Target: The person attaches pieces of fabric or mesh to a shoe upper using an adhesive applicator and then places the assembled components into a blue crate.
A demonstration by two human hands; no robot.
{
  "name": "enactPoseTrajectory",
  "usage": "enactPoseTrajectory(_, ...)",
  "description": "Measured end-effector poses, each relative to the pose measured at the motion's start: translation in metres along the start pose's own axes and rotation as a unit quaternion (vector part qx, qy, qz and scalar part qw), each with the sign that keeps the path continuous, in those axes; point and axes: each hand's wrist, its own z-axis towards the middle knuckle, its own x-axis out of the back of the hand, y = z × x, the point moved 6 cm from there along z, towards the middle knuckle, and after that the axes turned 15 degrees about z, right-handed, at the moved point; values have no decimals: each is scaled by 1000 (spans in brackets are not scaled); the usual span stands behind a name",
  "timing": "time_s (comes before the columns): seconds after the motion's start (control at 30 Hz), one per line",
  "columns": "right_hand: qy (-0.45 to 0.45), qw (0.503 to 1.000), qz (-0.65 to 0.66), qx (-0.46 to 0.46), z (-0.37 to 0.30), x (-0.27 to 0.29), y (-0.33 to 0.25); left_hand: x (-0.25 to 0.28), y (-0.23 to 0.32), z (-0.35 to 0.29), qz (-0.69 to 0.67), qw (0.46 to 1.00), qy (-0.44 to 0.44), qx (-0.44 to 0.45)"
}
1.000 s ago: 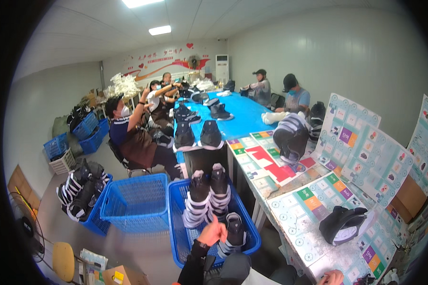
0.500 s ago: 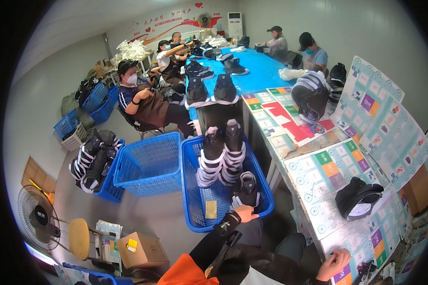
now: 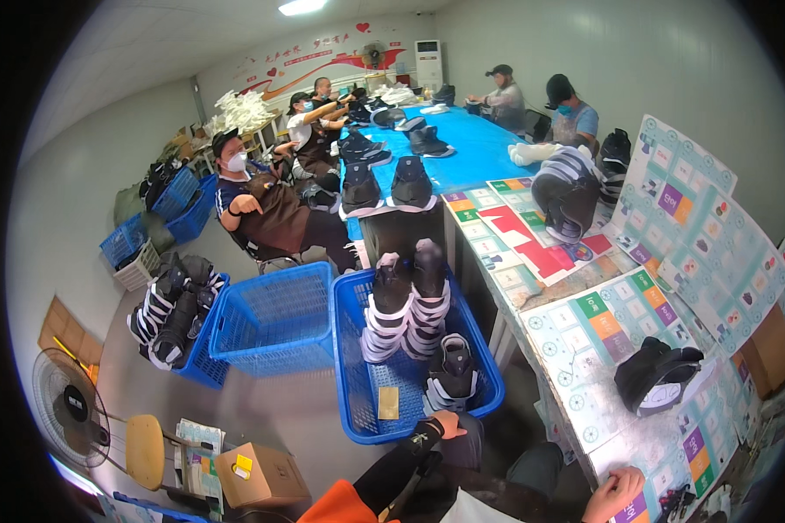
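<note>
My left hand (image 3: 449, 424) is at the near rim of a blue plastic basket (image 3: 347, 383), just below a single black and white sneaker (image 3: 453, 373) in its near right corner. How its fingers lie is hard to make out at this size. My right hand (image 3: 615, 494) rests at the near edge of the worktable, fingers curled; anything inside them is hidden. Farther up the table from it, a black and white sneaker (image 3: 658, 376) lies on its side. Two stacks of nested sneakers (image 3: 387, 301) stand in the basket's far part, above a small tan packet (image 3: 388, 403).
Printed sheets (image 3: 584, 401) cover the worktable; more stand upright at right. An empty blue basket (image 3: 275, 305) and one full of shoes (image 3: 173, 305) are to the left. Co-workers sit around a blue-topped table (image 3: 480, 144). A fan (image 3: 71, 410), chair (image 3: 144, 449) and carton (image 3: 262, 478) stand at lower left.
My left hand has drawn back slightly from the sneaker in the basket. The view has tilted a little. My right hand has stayed at the table edge. The seated co-worker at left has shifted.
</note>
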Motion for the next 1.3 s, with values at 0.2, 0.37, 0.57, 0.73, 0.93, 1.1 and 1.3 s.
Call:
enactPoseTrajectory(0.2, 7, 1000, -21, 13, -2, 1, 12, 124, 6, -31, -378, 918, 109, -45)
enactPoseTrajectory(0.37, -15, 1000, -23, -9, -9, -1, 19, 252, 13, -113, -543, 750, 376, -29)
enactPoseTrajectory(0.57, 4, 998, 65, -14, 2, -2, -12, 364, -26, -235, -446, 623, 606, -215)
enactPoseTrajectory(0.73, 19, 953, 290, 88, 61, 29, -90, 385, 83, -245, -423, 706, 501, -268)
enactPoseTrajectory(0.93, -51, 906, 418, 38, 88, -12, -199, 321, 202, -245, -164, 625, 613, -454)
enactPoseTrajectory(1.1, -73, 762, 632, -119, 117, -71, -184, 294, 201, -243, -235, 582, 660, -413)
enactPoseTrajectory(1.3, -192, 834, 514, -65, 107, -56, -222, 292, 194, -258, -172, 562, 702, -402)
